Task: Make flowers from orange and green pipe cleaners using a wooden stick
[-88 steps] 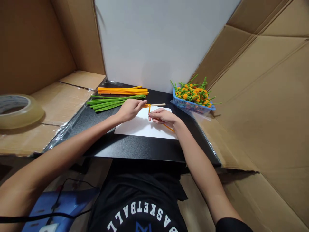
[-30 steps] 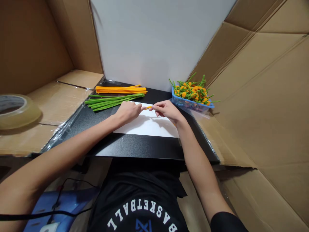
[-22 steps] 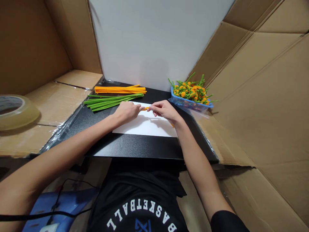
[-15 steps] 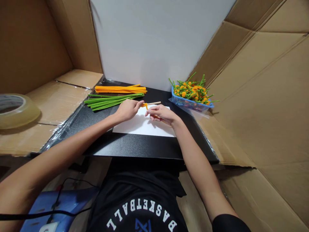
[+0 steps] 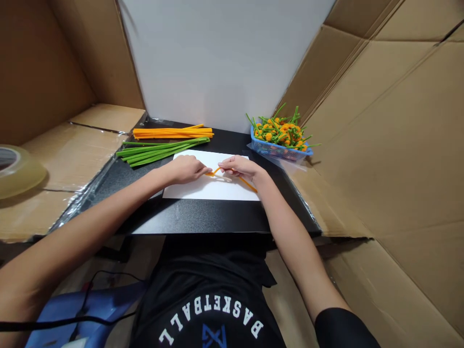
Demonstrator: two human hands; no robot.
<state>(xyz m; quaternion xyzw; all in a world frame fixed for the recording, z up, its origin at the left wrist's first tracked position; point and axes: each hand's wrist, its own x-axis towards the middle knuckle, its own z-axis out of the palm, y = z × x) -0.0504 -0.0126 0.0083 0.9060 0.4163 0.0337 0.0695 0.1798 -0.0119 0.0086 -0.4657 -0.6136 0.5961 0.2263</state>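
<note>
Over the white sheet (image 5: 203, 192), my left hand (image 5: 185, 169) is closed on a thin wooden stick (image 5: 224, 179) whose bare end points right. An orange pipe cleaner (image 5: 248, 184) is wound at the stick near my left fingertips. My right hand (image 5: 239, 166) pinches that pipe cleaner a little way from the stick, and its loose tail runs out below the hand to the right. The part of the stick inside my left hand is hidden.
Orange pipe cleaners (image 5: 170, 133) and green pipe cleaners (image 5: 163, 152) lie in bundles at the back left. A blue basket (image 5: 281, 151) holds several orange-and-green pieces. A tape roll (image 5: 27, 174) sits on cardboard at far left. Cardboard walls flank the black table (image 5: 203, 217).
The stick has dropped lower toward me and now tilts down to the right. My right hand has drawn the orange strand up from the stick, and its tail now shows below the hand.
</note>
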